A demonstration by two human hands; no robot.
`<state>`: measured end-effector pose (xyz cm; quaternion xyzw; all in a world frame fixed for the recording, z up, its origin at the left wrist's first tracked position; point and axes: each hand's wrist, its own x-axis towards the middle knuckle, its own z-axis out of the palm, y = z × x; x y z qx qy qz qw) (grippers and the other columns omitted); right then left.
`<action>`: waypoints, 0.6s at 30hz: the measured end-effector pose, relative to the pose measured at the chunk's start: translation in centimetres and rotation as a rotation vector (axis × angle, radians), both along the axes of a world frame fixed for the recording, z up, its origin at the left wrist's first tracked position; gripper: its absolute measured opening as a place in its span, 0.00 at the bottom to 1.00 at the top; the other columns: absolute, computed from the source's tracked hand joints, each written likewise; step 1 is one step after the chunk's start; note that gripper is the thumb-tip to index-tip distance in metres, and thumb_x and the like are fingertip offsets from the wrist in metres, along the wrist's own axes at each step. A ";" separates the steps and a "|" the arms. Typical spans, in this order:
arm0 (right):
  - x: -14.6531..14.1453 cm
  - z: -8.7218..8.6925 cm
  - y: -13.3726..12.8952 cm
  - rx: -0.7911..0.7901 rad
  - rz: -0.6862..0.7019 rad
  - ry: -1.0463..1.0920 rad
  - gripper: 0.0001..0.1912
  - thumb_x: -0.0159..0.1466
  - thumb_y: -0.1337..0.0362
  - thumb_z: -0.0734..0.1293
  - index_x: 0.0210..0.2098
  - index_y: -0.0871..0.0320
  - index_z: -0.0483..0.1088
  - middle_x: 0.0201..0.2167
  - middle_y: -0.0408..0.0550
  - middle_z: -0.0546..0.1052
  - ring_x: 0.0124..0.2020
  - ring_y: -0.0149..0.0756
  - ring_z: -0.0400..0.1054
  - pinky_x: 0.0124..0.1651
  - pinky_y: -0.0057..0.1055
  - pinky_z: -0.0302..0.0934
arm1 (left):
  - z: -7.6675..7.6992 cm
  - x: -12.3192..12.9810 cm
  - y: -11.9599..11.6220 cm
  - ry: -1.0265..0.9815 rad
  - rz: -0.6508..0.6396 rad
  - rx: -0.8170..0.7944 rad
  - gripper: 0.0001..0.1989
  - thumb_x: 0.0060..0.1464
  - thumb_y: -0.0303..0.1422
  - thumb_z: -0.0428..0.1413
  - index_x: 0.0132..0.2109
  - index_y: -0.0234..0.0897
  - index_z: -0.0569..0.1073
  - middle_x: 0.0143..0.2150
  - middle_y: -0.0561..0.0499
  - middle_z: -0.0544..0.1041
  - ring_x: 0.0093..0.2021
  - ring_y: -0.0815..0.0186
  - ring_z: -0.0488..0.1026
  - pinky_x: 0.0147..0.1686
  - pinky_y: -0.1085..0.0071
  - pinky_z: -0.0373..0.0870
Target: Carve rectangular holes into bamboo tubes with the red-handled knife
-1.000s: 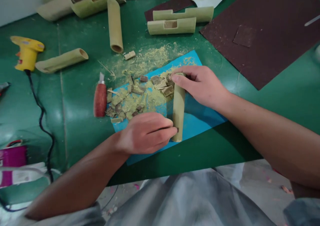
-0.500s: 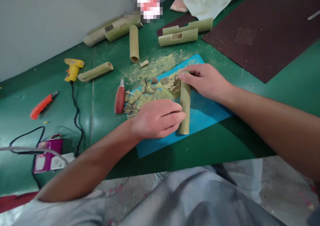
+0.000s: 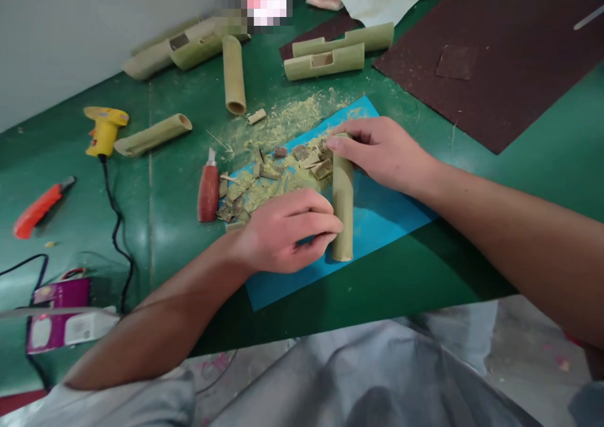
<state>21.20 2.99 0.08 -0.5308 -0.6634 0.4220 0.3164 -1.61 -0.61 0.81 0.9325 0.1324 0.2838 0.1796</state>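
Note:
A pale green bamboo tube (image 3: pixel 343 216) lies lengthwise on a blue sheet (image 3: pixel 391 216), its near end toward me. My right hand (image 3: pixel 377 147) grips its far end between thumb and fingers. Against the left side of the tube, the curled fingers of my left hand (image 3: pixel 292 229) are drawn together at the tips; whatever they may hold is hidden. Bamboo chips and shavings (image 3: pixel 264 182) are heaped beyond my left hand. A red-handled knife (image 3: pixel 209 191) rests left of the heap, blade pointing away.
On the green table (image 3: pixel 179 188) are a yellow glue gun (image 3: pixel 104 128), an orange cutter (image 3: pixel 40 210) and a purple box with cables (image 3: pixel 59 314). More bamboo pieces lie farther back, including a cut tube (image 3: pixel 325 62). A dark brown board (image 3: pixel 491 56) covers the back right.
The view has shifted, so the table's things sit farther left. My left fingers have moved slightly along the tube, with a wider gap showing between the lower ones. My right hand keeps its grip.

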 end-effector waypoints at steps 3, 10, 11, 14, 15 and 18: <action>0.0 0.0 0.0 -0.006 0.002 -0.001 0.18 0.76 0.61 0.68 0.28 0.55 0.68 0.24 0.40 0.62 0.29 0.31 0.56 0.33 0.37 0.49 | 0.2 0.0 -0.2 0.013 -0.025 -0.045 0.08 0.67 0.23 0.58 0.48 0.39 0.78 0.42 0.48 0.83 0.37 0.68 0.81 0.36 0.75 0.78; 0.2 0.1 -0.1 -0.005 0.023 0.002 0.18 0.76 0.60 0.68 0.28 0.54 0.68 0.25 0.41 0.64 0.30 0.33 0.58 0.33 0.37 0.50 | 0.3 -0.2 -0.5 0.063 -0.069 -0.002 0.07 0.69 0.24 0.57 0.49 0.40 0.77 0.40 0.48 0.84 0.35 0.67 0.80 0.35 0.72 0.77; 0.2 0.0 -0.1 -0.003 0.022 -0.002 0.18 0.76 0.59 0.68 0.28 0.54 0.68 0.25 0.41 0.65 0.30 0.33 0.59 0.33 0.37 0.51 | 0.4 -0.2 -0.6 0.081 -0.080 0.029 0.07 0.69 0.25 0.56 0.48 0.40 0.77 0.40 0.49 0.84 0.35 0.66 0.80 0.35 0.71 0.76; 0.3 -0.1 -0.1 0.003 0.023 -0.020 0.19 0.76 0.57 0.68 0.29 0.54 0.69 0.26 0.43 0.65 0.30 0.34 0.59 0.32 0.37 0.51 | 0.8 0.1 -1.0 0.180 -0.070 0.074 0.11 0.71 0.27 0.53 0.42 0.43 0.78 0.34 0.51 0.83 0.31 0.65 0.78 0.31 0.68 0.74; 0.3 -0.1 -0.1 0.007 0.023 -0.026 0.19 0.76 0.56 0.68 0.29 0.54 0.69 0.26 0.43 0.65 0.30 0.34 0.59 0.32 0.37 0.51 | 1.0 0.2 -1.1 0.220 -0.051 0.065 0.13 0.72 0.28 0.51 0.40 0.43 0.78 0.32 0.52 0.82 0.30 0.65 0.77 0.29 0.67 0.72; 0.3 0.0 -0.1 0.005 0.011 -0.030 0.19 0.76 0.55 0.68 0.29 0.53 0.69 0.27 0.43 0.66 0.31 0.35 0.59 0.32 0.37 0.51 | 1.3 0.4 -1.3 0.247 -0.017 0.088 0.17 0.75 0.29 0.48 0.39 0.42 0.78 0.29 0.52 0.80 0.28 0.64 0.75 0.28 0.66 0.71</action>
